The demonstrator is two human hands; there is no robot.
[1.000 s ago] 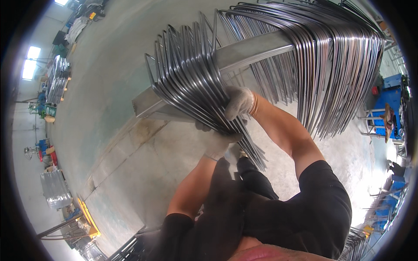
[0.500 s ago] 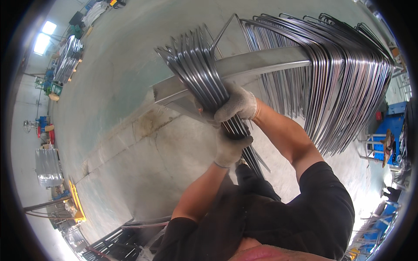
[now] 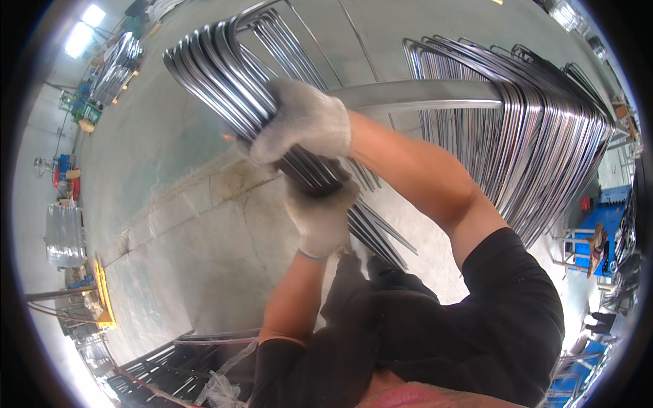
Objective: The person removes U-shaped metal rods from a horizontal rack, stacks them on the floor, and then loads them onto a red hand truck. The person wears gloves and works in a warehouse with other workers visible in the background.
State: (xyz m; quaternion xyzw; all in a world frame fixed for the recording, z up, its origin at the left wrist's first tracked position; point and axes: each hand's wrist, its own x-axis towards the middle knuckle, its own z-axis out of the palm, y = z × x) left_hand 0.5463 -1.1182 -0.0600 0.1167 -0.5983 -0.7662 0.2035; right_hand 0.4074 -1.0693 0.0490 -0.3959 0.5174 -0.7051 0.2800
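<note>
Above the concrete floor (image 3: 170,224), both gloved hands (left (image 3: 320,217), right (image 3: 299,126)) grip bent steel rods (image 3: 218,75).

White knit gloves on both hands (image 3: 299,126), black short-sleeved shirt (image 3: 503,319), bare forearms.

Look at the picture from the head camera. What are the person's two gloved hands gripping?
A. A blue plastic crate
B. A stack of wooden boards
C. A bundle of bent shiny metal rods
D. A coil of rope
C: both the right hand and the left hand, in light work gloves, close around one bundle of bent metal rods, near a horizontal rail hung with more rods.
</note>
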